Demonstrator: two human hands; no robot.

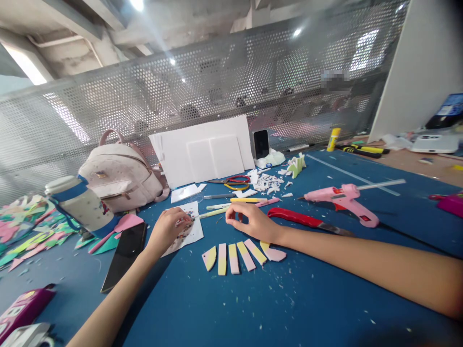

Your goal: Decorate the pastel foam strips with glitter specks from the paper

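My left hand rests over a white sheet of paper scattered with small dark bits. Its fingers are drawn together near the tip of a pale green stick; whatever they pinch is too small to make out. My right hand hovers above the mat with thumb and forefinger curled close together, and anything between them does not show clearly. Below it several pink-and-yellow foam strips lie fanned in a row. Just behind the right hand are a yellow pen and a red-handled utility knife.
A pink glue gun with its cable lies right. Red-handled scissors and white scraps sit behind the hands. At left are a phone, a tumbler, a backpack and coloured foam scraps. White boards lean behind.
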